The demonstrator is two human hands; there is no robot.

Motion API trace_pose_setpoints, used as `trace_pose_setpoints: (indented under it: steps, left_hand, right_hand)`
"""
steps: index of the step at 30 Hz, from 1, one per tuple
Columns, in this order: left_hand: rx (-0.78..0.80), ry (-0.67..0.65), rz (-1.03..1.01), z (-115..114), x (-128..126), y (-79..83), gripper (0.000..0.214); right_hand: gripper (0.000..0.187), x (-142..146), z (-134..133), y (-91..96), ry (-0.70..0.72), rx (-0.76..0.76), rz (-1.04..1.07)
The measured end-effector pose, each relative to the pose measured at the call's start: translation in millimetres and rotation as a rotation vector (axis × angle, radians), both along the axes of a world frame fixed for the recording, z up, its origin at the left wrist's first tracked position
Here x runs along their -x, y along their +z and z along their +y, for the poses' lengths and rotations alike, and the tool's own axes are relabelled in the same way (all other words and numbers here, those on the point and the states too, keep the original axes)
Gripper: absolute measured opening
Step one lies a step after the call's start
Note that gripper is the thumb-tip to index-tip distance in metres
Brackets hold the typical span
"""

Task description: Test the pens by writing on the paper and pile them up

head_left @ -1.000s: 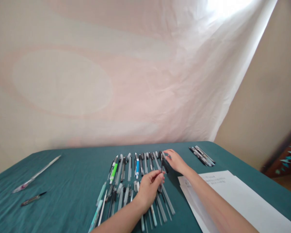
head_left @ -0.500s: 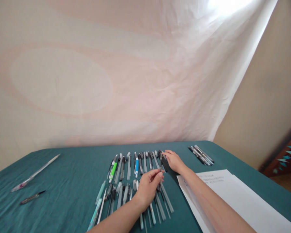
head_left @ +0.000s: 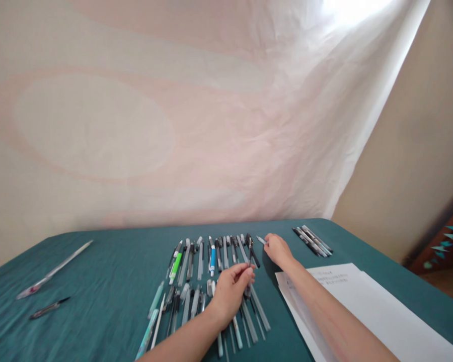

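Note:
Several pens (head_left: 200, 261) lie side by side in two rows on a teal tablecloth (head_left: 109, 281). My left hand (head_left: 230, 291) is over the near row, fingers pinched on a thin dark pen (head_left: 249, 256) held upright. My right hand (head_left: 279, 250) is at the right end of the far row, fingers closed on a small pale pen (head_left: 261, 240) that sticks out to the left.
A smaller bundle of dark pens (head_left: 312, 240) lies at the far right. White paper sheets (head_left: 366, 306) lie under my right forearm. A long clear pen (head_left: 53, 271) and a short dark one (head_left: 48, 307) lie apart at the left. A draped white sheet (head_left: 173, 110) hangs behind.
My right hand has drawn a little to the right, away from the row, with a small pale pen now showing in its fingers. The left hand stays put with the dark pen.

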State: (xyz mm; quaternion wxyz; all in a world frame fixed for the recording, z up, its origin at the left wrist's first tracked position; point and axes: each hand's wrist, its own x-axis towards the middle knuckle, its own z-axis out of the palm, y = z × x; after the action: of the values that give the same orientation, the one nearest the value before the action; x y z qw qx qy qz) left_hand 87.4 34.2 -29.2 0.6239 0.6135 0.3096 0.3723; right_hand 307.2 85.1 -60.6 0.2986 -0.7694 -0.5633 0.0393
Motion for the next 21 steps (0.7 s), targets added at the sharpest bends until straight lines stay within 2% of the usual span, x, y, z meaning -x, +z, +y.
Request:
trace_pose_setpoints:
  steps: [3,5,10,12,14,16,21]
  left_hand:
    - [0.002,0.000,0.003,-0.4,0.5,1.0,0.035]
    - [-0.002,-0.002,0.004,-0.5,0.8,1.1,0.035]
    - [-0.004,-0.012,-0.011,0.8,0.4,-3.2,0.035]
    - [-0.004,-0.010,-0.015,1.6,0.0,-5.2,0.036]
    - [-0.004,-0.006,-0.008,2.1,-0.3,-6.0,0.037]
    - [-0.002,-0.004,0.000,2.2,-0.5,-5.6,0.037]
    - [0.005,-0.009,-0.020,1.2,-0.4,-4.1,0.036]
  right_hand:
    - [0.012,-6.9,-1.1,9.0,0.004,-0.028,0.105]
    - [0.016,-8.8,-1.8,19.3,0.060,-0.047,0.201]
    - [0.034,6.6,-10.2,55.6,0.285,-0.085,0.473]
    - [0.036,19.5,-17.7,70.7,0.395,-0.103,0.604]
    - [0.035,33.0,-25.7,83.4,0.536,-0.114,0.836]
    - [0.032,44.0,-32.2,92.3,0.608,-0.103,0.950]
    - [0.031,52.5,-38.0,99.2,0.620,-0.081,0.924]
